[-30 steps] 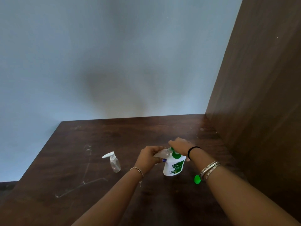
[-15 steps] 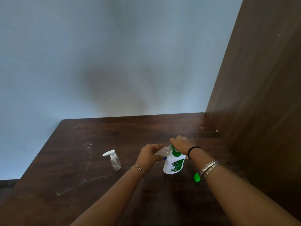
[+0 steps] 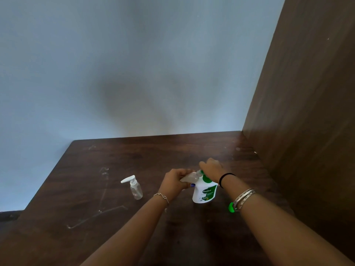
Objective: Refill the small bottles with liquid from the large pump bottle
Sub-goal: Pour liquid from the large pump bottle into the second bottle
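Needed left hand gripping small clear bottle mouth-to-nozzle, right hand pressing Dettol pump bottle slowly, fingers' curl unclear.

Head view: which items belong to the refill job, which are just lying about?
In the job:
- large pump bottle, right hand on its pump
- small clear bottle, gripped by left hand
- second small bottle, standing apart, pump on

Lying about:
- green object beside the right wrist
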